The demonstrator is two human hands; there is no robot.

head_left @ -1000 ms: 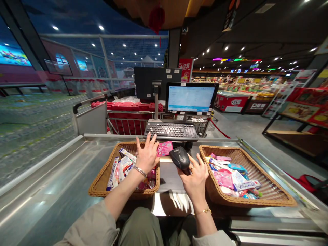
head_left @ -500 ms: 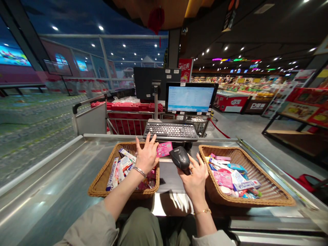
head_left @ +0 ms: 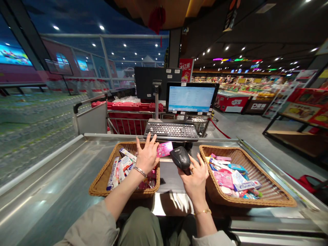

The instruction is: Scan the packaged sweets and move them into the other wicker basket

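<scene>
Between the thumb and forefinger of your left hand (head_left: 147, 157) you pinch a small pink packet (head_left: 164, 149) at its left end, while the other fingers of this hand are spread apart. Your right hand (head_left: 196, 174) is closed around the handle of a black scanner (head_left: 180, 158), whose head points toward the packet. The front of the scanner is just beside the right end of the packet; whether the two touch, I cannot tell from this angle. The packet itself is above the steel counter (head_left: 51, 191), near the far right corner of the left basket (head_left: 101, 184), and just in front of the keyboard (head_left: 171, 130).

Under your left hand and forearm, the left basket contains long boxes (head_left: 112, 173) and other small packages, some of which your arm hides. To the right of your right hand stands the right basket (head_left: 274, 184), with a blue packet (head_left: 237, 167), a flat pink package (head_left: 223, 179) and a long white and purple box (head_left: 247, 185) lying among mixed goods. Behind the keyboard you have a lit screen (head_left: 191, 97), but its writing is too small to be read. You wear a silver bangle (head_left: 140, 171) on the left wrist and a thin gold-coloured bracelet (head_left: 205, 211) on the right one.
</scene>
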